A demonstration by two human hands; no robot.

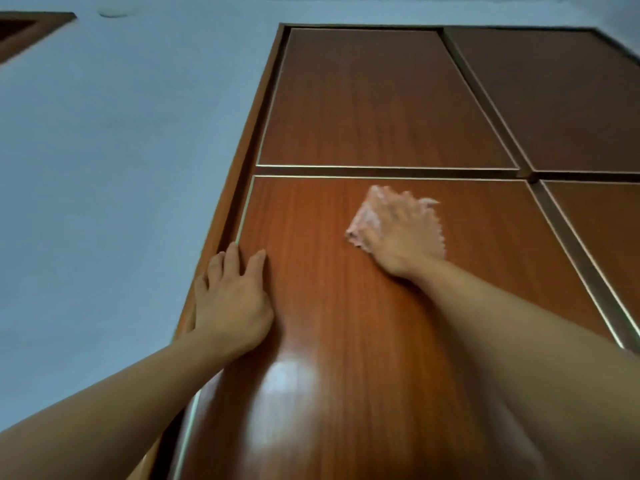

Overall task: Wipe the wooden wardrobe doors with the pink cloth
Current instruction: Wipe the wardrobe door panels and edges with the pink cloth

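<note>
The reddish-brown wooden wardrobe door (329,306) fills the middle of the view, glossy with a light glare low down. My right hand (401,233) presses the pink cloth (362,216) flat against the upper part of this lower door panel, fingers spread over it; most of the cloth is hidden under the palm. My left hand (232,299) lies flat and empty on the door's left edge, fingers apart, beside the metal trim.
Above is an upper door panel (381,98), and to the right a second pair of panels (571,98) split by dark metal-edged rails. A pale blue wall (121,150) lies left of the wardrobe frame, with a brown frame corner (27,32) at top left.
</note>
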